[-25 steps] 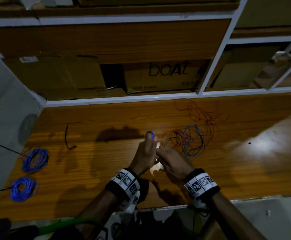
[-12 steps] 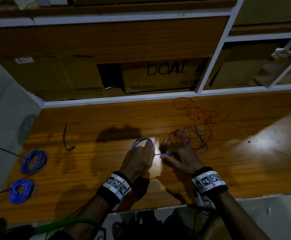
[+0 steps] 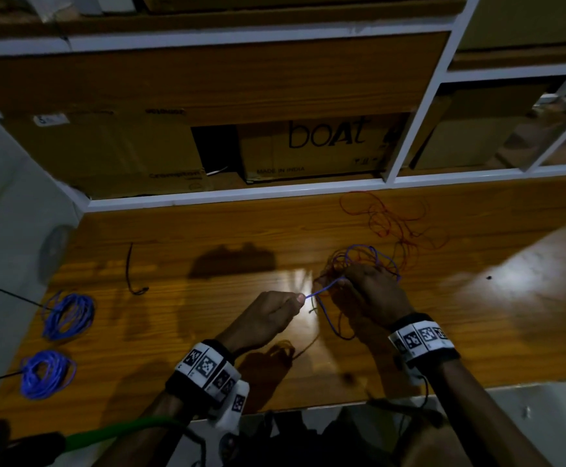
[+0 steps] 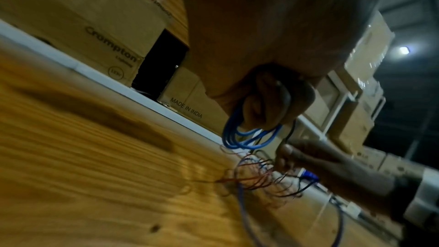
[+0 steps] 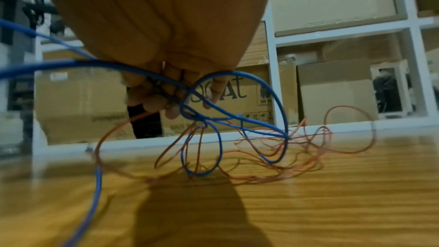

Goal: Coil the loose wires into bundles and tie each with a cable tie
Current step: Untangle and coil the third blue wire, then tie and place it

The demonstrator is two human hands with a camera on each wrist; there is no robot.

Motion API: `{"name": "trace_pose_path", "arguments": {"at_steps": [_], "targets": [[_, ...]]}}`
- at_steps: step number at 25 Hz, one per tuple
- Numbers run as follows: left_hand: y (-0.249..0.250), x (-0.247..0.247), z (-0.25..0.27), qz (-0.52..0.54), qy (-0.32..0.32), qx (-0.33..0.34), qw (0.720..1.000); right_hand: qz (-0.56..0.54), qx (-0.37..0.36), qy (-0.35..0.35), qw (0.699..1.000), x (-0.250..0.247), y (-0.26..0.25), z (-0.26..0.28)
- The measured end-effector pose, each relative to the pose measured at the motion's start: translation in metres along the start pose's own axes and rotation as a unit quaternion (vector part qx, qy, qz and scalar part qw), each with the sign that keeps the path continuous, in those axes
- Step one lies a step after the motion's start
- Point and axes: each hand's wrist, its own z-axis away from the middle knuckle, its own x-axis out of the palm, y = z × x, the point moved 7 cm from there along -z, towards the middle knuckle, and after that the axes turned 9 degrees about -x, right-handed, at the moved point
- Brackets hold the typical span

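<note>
My left hand is curled around a few small loops of blue wire, and a taut stretch of that wire runs from its thumb to my right hand. The right hand pinches the blue wire above a tangle of blue and thin red wire. More loose red wire sprawls behind on the wooden tabletop. Two tied blue bundles lie at the far left, each with a black tie tail. A loose black cable tie lies left of centre.
A white-framed shelf with cardboard boxes runs along the back of the table. A wall stands at the left. A green hose crosses near my body. The table's front edge sits under my wrists.
My hands have moved apart: the left drew back toward me with its coil, the right went to the wire tangle, and a blue strand now stretches between them.
</note>
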Motion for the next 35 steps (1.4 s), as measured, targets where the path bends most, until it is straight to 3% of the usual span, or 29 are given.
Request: {"name": "trace_pose_path", "arguments": {"at_steps": [3, 5, 7, 15, 23, 27, 30, 35], "targets": [[0.017, -0.001, 0.005, 0.181, -0.042, -0.031, 0.982, -0.063, -0.006, 0.043, 0.997, -0.006, -0.016, -0.003], [0.029, -0.002, 0.008, 0.345, -0.075, -0.054, 0.934, -0.084, -0.023, 0.049, 0.995, -0.001, -0.029, -0.006], [0.042, -0.007, 0.01, 0.42, -0.083, -0.047, 0.903, -0.085, -0.029, 0.037, 0.995, 0.007, -0.035, -0.007], [0.068, -0.036, 0.037, 0.448, -0.072, -0.01, 0.891, 0.05, 0.02, 0.034, 0.998, -0.013, -0.001, -0.007], [0.072, -0.1, 0.068, 0.501, 0.003, 0.02, 0.865, 0.176, 0.155, -0.126, 0.964, -0.033, 0.108, -0.016], [0.075, -0.105, 0.069, 0.501, -0.003, 0.039, 0.865, 0.119, 0.281, -0.136, 0.942, -0.037, 0.145, -0.006], [0.069, -0.091, 0.062, 0.489, -0.018, 0.021, 0.872, 0.083, 0.272, -0.085, 0.955, -0.033, 0.137, -0.015], [0.057, -0.073, 0.054, 0.48, -0.01, -0.006, 0.877, 0.039, 0.238, -0.07, 0.968, -0.032, 0.103, -0.024]]}}
